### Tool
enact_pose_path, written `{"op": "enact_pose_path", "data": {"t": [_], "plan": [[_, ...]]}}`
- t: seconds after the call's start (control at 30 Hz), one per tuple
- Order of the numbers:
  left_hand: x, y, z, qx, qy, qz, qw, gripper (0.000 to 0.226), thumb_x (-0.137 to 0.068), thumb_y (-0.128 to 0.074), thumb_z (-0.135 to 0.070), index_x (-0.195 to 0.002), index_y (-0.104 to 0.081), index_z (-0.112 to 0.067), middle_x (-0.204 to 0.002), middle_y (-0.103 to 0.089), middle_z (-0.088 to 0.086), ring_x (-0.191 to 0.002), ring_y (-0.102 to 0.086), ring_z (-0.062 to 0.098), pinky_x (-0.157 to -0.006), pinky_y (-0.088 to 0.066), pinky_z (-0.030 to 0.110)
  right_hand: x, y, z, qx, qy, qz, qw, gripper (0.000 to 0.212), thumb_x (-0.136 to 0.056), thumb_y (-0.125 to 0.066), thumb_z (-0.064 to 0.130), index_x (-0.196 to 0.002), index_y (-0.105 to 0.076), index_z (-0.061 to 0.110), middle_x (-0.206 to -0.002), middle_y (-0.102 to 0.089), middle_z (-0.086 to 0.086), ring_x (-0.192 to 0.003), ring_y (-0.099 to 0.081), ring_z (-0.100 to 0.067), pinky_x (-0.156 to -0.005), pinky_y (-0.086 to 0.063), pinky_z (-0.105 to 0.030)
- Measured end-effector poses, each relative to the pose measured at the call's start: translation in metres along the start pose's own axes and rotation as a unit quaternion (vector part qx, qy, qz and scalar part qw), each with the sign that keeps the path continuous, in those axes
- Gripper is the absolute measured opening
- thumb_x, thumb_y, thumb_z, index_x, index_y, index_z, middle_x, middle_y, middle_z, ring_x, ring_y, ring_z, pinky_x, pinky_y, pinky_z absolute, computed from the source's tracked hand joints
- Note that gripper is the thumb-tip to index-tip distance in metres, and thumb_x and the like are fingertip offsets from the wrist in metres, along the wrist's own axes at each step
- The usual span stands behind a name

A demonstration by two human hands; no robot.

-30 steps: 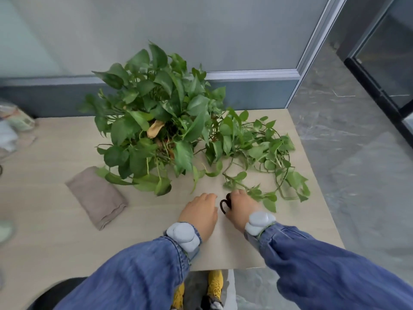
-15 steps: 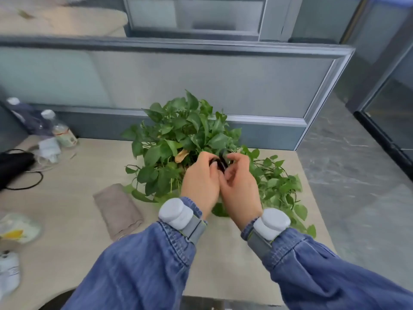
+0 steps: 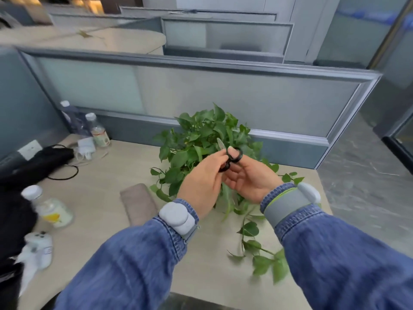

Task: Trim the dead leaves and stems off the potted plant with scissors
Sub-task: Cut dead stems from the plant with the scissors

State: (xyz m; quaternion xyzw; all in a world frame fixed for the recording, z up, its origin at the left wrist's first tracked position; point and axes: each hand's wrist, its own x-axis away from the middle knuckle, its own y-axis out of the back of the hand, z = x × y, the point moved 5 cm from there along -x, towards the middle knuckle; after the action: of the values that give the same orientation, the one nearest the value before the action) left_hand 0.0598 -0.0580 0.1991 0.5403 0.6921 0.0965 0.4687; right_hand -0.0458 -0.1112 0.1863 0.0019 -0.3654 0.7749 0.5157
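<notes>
While no cut has yet been made, a pale wooden desk (image 3: 93,198) backed by a grey frosted-glass partition (image 3: 178,90) is seen from above. At its middle a bushy green potted plant (image 3: 196,142) is set, with long leafy vines (image 3: 252,231) trailed across the desk toward the near right edge; the pot itself is hidden by foliage and hands. A folded brown cloth (image 3: 138,202) is laid just beside the plant, on its left. Clear plastic bottles (image 3: 98,130) are stood at the far left by the partition.

Held up in front of the plant is a small pair of black-handled scissors (image 3: 232,156), blades pointed upward. The handle loops are gripped by the curled fingers of the left hand (image 3: 201,184), while the right hand (image 3: 250,177) is turned palm-up, its thumb passed into the upper loop. Whether the blades are parted cannot be told.

The step in hand is judged to be the seating of the scissors in the right hand. Next, a proper working grip is called for, then a dead leaf must be found among the green.
</notes>
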Motion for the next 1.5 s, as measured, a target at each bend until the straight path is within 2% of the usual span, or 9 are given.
{"op": "enact_pose_path", "data": {"t": [0.27,0.37,0.5,0.67,0.83,1.0,1.17,1.3,1.5], "plan": [[0.003,0.008,0.038,-0.055,-0.023,0.117,0.991,0.061,-0.08,-0.044,0.01,-0.135,-0.051,-0.014,-0.138,-0.052,0.001,-0.129,-0.047,0.016,-0.11,-0.033,0.025,-0.011,0.011,-0.02,0.053,-0.064,0.024,0.996,0.02,-0.083,-0.071,0.024,-0.096,-0.07,0.009,-0.087,-0.076,-0.008,-0.068,-0.071,-0.013,-0.068,-0.054,-0.027],[-0.007,0.015,0.059,-0.08,0.029,0.112,0.99,0.051,-0.084,-0.042,0.005,-0.127,-0.057,-0.019,-0.127,-0.059,-0.003,-0.117,-0.055,0.014,-0.102,-0.041,0.026,-0.012,0.02,-0.014,0.039,-0.084,0.026,0.995,0.024,-0.077,-0.076,0.022,-0.096,-0.072,0.008,-0.101,-0.077,-0.008,-0.069,-0.069,-0.011,-0.066,-0.051,-0.026],[-0.025,0.011,0.07,-0.07,0.075,0.092,0.99,0.039,-0.09,-0.042,-0.001,-0.118,-0.063,-0.018,-0.117,-0.064,-0.003,-0.108,-0.059,0.014,-0.094,-0.042,0.021,-0.012,0.035,0.0,0.047,-0.061,0.018,0.997,0.037,-0.077,-0.074,0.018,-0.113,-0.068,0.011,-0.089,-0.074,0.0,-0.072,-0.067,-0.01,-0.063,-0.047,-0.021],[-0.056,-0.035,0.085,-0.15,0.109,0.24,0.953,0.036,-0.099,-0.044,-0.018,-0.134,-0.052,-0.016,-0.135,-0.051,0.006,-0.121,-0.052,0.025,-0.099,-0.041,0.033,-0.016,0.038,0.004,0.202,-0.054,0.017,0.978,0.058,-0.075,-0.07,0.056,-0.113,-0.066,0.014,-0.079,-0.066,-0.001,-0.066,-0.06,-0.013,-0.061,-0.044,-0.023],[-0.072,-0.04,0.126,-0.194,0.225,0.188,0.936,0.049,-0.087,-0.065,-0.037,-0.124,-0.048,-0.01,-0.128,-0.039,0.01,-0.116,-0.044,0.032,-0.094,-0.042,0.04,-0.023,0.042,-0.001,0.309,-0.091,0.052,0.945,0.065,-0.081,-0.065,0.063,-0.119,-0.063,0.01,-0.079,-0.063,-0.004,-0.071,-0.057,-0.018,-0.072,-0.038,-0.032],[-0.079,-0.051,0.148,-0.245,0.24,0.19,0.92,0.046,-0.085,-0.064,-0.046,-0.118,-0.054,-0.017,-0.126,-0.044,0.006,-0.117,-0.041,0.031,-0.086,-0.042,0.045,-0.038,0.044,-0.012,0.374,-0.148,0.045,0.914,0.071,-0.08,-0.068,0.061,-0.123,-0.062,0.006,-0.082,-0.064,-0.006,-0.069,-0.058,-0.016,-0.06,-0.039,-0.025],[-0.079,-0.052,0.156,-0.151,0.223,0.159,0.95,0.026,-0.092,-0.055,-0.036,-0.101,-0.07,-0.017,-0.117,-0.051,0.003,-0.102,-0.053,0.03,-0.079,-0.041,0.036,-0.057,0.041,-0.008,0.367,-0.152,0.015,0.918,0.067,-0.081,-0.067,0.061,-0.12,-0.063,0.007,-0.083,-0.067,-0.007,-0.064,-0.059,-0.014,-0.057,-0.041,-0.022],[-0.069,-0.033,0.176,-0.064,0.282,0.103,0.952,0.024,-0.093,-0.056,-0.03,-0.09,-0.07,-0.01,-0.106,-0.057,0.008,-0.096,-0.056,0.029,-0.078,-0.039,0.03,-0.067,0.045,0.005,0.358,-0.135,-0.003,0.924,0.065,-0.083,-0.064,0.063,-0.121,-0.063,0.011,-0.084,-0.067,-0.005,-0.071,-0.06,-0.017,-0.054,-0.045,-0.023],[-0.056,-0.02,0.188,-0.03,0.304,0.097,0.947,0.024,-0.091,-0.06,-0.032,-0.086,-0.072,-0.012,-0.09,-0.054,-0.002,-0.082,-0.049,0.016,-0.072,-0.033,0.025,-0.059,0.049,-0.001,0.412,-0.195,0.049,0.889,0.067,-0.081,-0.066,0.06,-0.119,-0.058,0.006,-0.086,-0.066,-0.012,-0.066,-0.058,-0.017,-0.055,-0.04,-0.023]]}}
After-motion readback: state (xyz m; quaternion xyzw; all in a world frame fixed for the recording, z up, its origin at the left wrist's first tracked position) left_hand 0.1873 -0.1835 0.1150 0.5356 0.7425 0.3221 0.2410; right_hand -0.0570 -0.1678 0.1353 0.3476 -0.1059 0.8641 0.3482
